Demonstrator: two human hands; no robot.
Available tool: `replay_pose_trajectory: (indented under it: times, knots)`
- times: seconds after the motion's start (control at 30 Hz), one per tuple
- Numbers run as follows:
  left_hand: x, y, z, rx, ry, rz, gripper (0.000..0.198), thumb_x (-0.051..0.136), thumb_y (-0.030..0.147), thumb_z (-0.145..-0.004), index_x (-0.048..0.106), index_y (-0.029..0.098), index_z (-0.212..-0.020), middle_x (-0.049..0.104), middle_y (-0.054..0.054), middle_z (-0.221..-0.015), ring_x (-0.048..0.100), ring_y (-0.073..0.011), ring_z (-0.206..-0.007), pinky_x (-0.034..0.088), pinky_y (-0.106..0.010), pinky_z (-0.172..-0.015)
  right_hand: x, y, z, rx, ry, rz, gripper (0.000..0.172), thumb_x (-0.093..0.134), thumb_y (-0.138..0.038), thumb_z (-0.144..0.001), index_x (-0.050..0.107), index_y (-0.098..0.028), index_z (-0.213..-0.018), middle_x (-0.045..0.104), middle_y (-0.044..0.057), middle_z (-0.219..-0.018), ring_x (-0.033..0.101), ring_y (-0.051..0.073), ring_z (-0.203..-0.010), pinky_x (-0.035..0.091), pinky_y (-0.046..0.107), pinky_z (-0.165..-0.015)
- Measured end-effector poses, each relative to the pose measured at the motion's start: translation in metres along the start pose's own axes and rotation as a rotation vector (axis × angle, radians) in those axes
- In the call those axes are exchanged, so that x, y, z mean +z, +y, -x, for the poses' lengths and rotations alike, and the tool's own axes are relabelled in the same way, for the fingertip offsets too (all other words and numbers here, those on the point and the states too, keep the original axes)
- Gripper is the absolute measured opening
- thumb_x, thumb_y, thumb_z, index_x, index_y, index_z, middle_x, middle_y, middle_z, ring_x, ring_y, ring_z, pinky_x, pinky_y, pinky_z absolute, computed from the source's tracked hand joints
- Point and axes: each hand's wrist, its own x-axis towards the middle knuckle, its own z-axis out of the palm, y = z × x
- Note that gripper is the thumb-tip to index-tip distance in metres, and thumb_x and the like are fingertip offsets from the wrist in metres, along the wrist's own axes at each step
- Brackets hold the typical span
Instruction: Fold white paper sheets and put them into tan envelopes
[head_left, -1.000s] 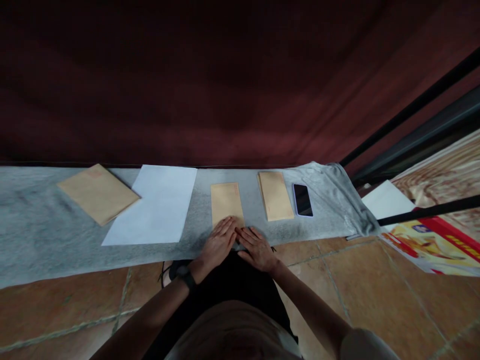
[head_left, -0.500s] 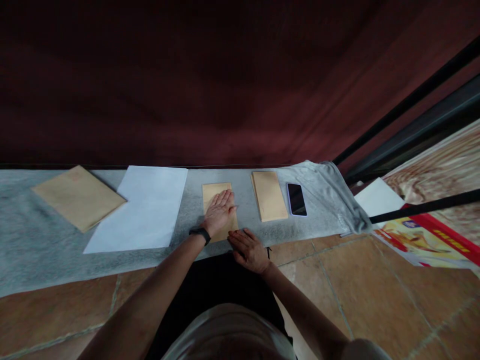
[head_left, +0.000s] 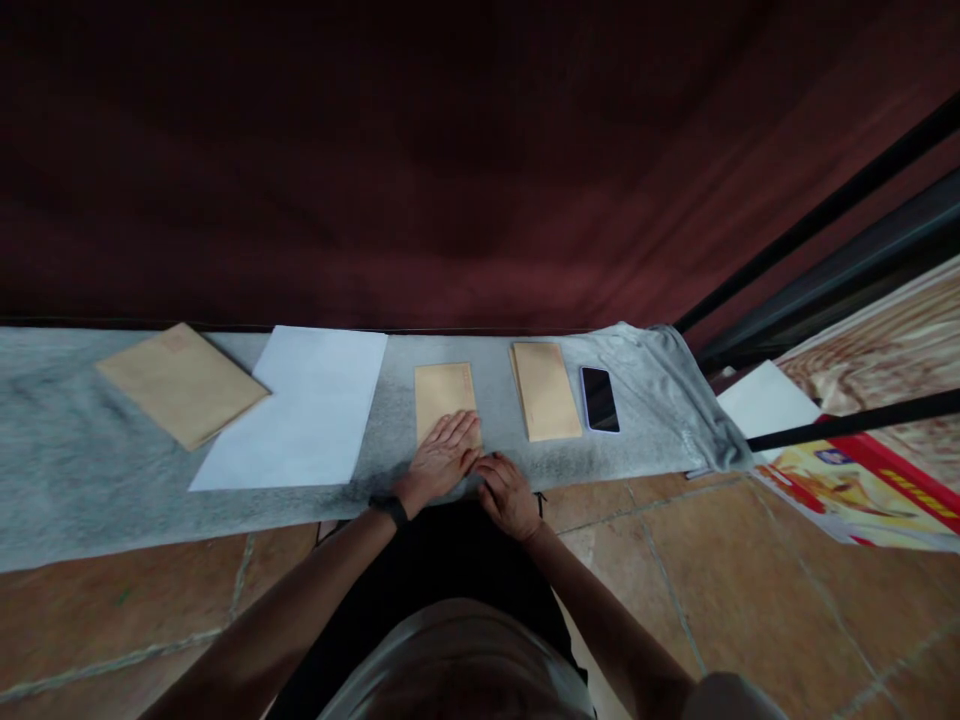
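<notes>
A small brown paper envelope point(head_left: 444, 388) lies on the grey cloth in front of me. My left hand point(head_left: 444, 450) rests flat on its lower part, palm down with fingers stretched, and covers much of that half. At the lower right corner of the envelope is my right hand point(head_left: 512, 497), its fingers bent and closed on the edge, close beside the left fingertips. The hands hide the near edge.
Right of the hands lie a stack of brown envelopes point(head_left: 547, 392) and a phone point(head_left: 600, 400). White paper sheets point(head_left: 300, 415) and a larger brown envelope point(head_left: 180, 385) lie left. Grey cloth point(head_left: 90, 490) covers the narrow surface. A printed box point(head_left: 862, 480) stands at the right.
My left hand has slid down the envelope toward me, baring its upper half. The fingers of my right hand have bent more at the corner. The view has shifted slightly.
</notes>
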Motion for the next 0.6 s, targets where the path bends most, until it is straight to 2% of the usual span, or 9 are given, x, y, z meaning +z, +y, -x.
replay_pose_trajectory:
  times: [0.27,0.4,0.5,0.6]
  knots:
    - [-0.001,0.014,0.035,0.074,-0.009,-0.022,0.055,0.03,0.038,-0.105,0.031,0.022,-0.158,0.037,-0.005,-0.163,0.026,-0.0198,-0.153,0.016,-0.044,-0.127,0.003,-0.002,0.001,0.009,0.057,0.033,0.032,0.042,-0.023,-0.101,0.062,-0.019,-0.126,0.067,0.011,-0.124,0.06,0.024,-0.121,0.043,0.051,-0.116]
    - [-0.005,0.019,0.058,0.092,-0.011,-0.045,0.06,0.034,0.045,-0.104,0.029,0.02,-0.158,0.036,-0.006,-0.163,0.028,-0.02,-0.152,0.019,-0.042,-0.127,0.003,-0.005,0.002,0.029,0.076,0.051,0.037,0.038,-0.022,-0.101,0.061,-0.02,-0.132,0.067,0.01,-0.128,0.06,0.022,-0.122,0.042,0.05,-0.116]
    - [-0.006,0.022,0.075,0.092,0.006,-0.065,0.065,0.037,0.048,-0.103,0.026,0.017,-0.159,0.035,-0.008,-0.163,0.03,-0.0205,-0.151,0.023,-0.041,-0.126,0.005,-0.013,0.005,0.034,0.047,0.101,0.043,0.037,-0.021,-0.102,0.054,-0.016,-0.142,0.062,0.011,-0.139,0.054,0.022,-0.131,0.036,0.049,-0.119]
    - [-0.004,0.024,0.089,0.063,0.041,-0.088,0.067,0.04,0.047,-0.102,0.026,0.015,-0.159,0.035,-0.01,-0.163,0.032,-0.0221,-0.151,0.026,-0.041,-0.125,0.011,-0.027,0.009,0.047,-0.007,0.186,0.049,0.039,-0.025,-0.103,0.044,-0.013,-0.15,0.053,0.012,-0.15,0.043,0.024,-0.143,0.028,0.051,-0.123]
